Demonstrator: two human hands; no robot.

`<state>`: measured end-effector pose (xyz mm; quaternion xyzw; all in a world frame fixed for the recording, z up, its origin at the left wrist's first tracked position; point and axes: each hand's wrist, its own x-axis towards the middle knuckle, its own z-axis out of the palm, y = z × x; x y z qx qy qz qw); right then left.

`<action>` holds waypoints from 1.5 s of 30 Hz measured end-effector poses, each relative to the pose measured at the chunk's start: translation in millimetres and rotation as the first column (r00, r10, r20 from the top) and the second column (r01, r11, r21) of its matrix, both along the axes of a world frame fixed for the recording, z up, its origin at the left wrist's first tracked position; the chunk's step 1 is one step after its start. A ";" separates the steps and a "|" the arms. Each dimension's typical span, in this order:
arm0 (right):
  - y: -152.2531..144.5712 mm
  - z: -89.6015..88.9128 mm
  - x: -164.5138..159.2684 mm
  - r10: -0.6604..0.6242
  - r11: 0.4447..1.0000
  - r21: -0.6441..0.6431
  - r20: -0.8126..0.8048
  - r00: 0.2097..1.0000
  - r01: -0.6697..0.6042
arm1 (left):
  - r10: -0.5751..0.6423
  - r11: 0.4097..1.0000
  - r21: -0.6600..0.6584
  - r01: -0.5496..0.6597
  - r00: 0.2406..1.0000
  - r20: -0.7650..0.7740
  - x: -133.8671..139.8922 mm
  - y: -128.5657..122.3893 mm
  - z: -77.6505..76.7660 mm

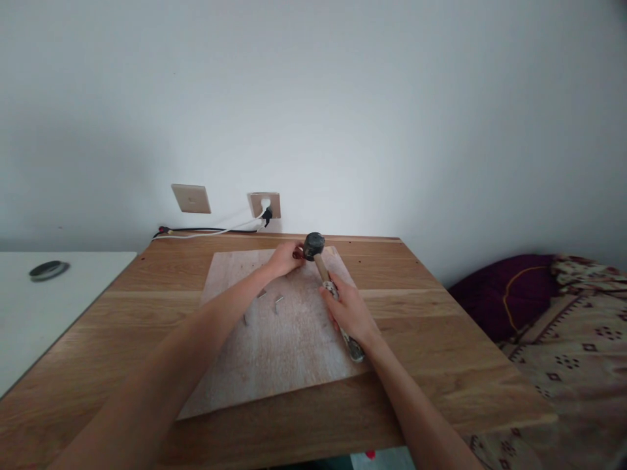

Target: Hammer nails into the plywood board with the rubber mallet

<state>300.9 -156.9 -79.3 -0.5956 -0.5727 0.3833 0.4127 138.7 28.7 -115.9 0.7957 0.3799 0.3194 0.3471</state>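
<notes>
My right hand point(349, 305) is wrapped round the pale, worn handle of a mallet point(314, 245) with a black head. The mallet head is up near the far edge of a pale wooden board point(274, 365). Beside the head, my left hand point(285, 259) has its fingers closed near the board's far edge. Something small, dark and reddish shows at those fingertips, partly hidden by the mallet head; its kind is not clear. On the board, close to my left forearm, lie small bent metal pieces, one of them an L-shaped piece point(278, 302).
The board rests on a wooden table point(421, 352) against a white wall. Cables point(210, 231) run along its back edge to a socket point(273, 205). A white surface point(29, 326) with a dark round object point(46, 269) adjoins at left. Patterned fabric point(582, 352) and a purple cushion point(494, 294) lie right.
</notes>
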 end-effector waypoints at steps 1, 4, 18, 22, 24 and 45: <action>-0.6 -0.1 -0.4 -0.002 1.000 0.015 0.010 1.000 0.002 | -0.013 1.000 -0.001 0.013 1.000 -0.009 -2.1 -0.1 2.9; -2.4 -0.5 -1.3 0.007 0.999 0.039 0.069 0.998 -0.010 | -0.035 0.995 0.095 0.043 0.996 -0.086 -17.8 -4.4 18.6; 1.6 -13.6 3.4 0.020 1.000 0.024 -0.015 1.000 -0.020 | -0.245 0.869 0.142 0.473 0.663 -0.708 -53.5 -99.3 61.8; 0.9 -13.0 1.6 0.011 0.999 0.034 -0.027 1.000 -0.010 | -0.292 0.876 0.149 0.459 0.749 -0.595 -50.4 -76.1 53.4; 1.3 -13.0 1.2 -0.002 0.999 0.041 -0.037 0.999 0.004 | -0.291 0.906 0.155 0.395 0.845 -0.449 -50.4 -57.7 47.3; 0.7 -13.8 1.0 -0.017 0.999 0.029 -0.099 0.995 0.020 | -0.025 0.983 0.182 0.032 0.999 -0.040 -36.4 -12.8 -3.4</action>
